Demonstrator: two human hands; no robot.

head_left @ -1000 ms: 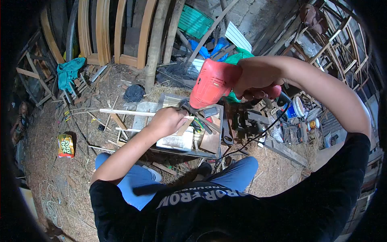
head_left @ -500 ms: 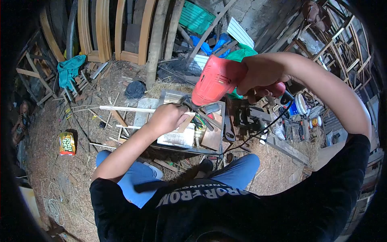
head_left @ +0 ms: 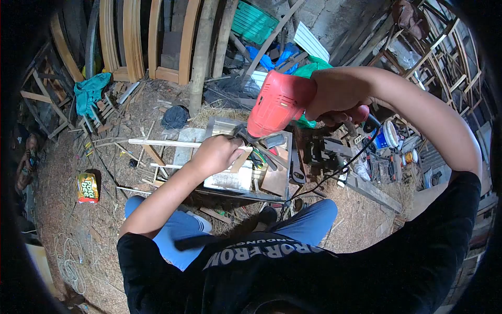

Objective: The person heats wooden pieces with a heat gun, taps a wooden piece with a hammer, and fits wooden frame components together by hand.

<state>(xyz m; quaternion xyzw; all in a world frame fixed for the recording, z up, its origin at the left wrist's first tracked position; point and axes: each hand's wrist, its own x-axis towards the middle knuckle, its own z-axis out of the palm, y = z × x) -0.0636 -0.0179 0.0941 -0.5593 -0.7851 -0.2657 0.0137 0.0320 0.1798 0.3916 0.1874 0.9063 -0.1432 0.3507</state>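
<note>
My right hand [head_left: 340, 99] is wrapped round the handle of a red corded power drill [head_left: 277, 104], tilted with its nose pointing down. The drill's chuck end comes close to my left hand [head_left: 218, 154]; the bit tip cannot be made out. My left hand is closed on a thin pale wooden piece [head_left: 172, 143], a slim strip running out to the left, with a short crosspiece [head_left: 240, 161] showing beside the fingers. Under it lies a low worktable [head_left: 274, 182] with a white board [head_left: 227, 180] and several hand tools. A handsaw [head_left: 297, 170] rests at its right edge.
Bits of wood and sawdust litter the floor. A yellow snack packet [head_left: 88, 187] lies at left, a rope coil [head_left: 69, 264] below it. Curved wooden frames [head_left: 130, 42] lean at the back. The drill's black cable [head_left: 340, 170] loops down at right, near a white bucket [head_left: 387, 136].
The drill and my right hand have shifted very slightly to the left. My left hand stays in place on the wooden piece.
</note>
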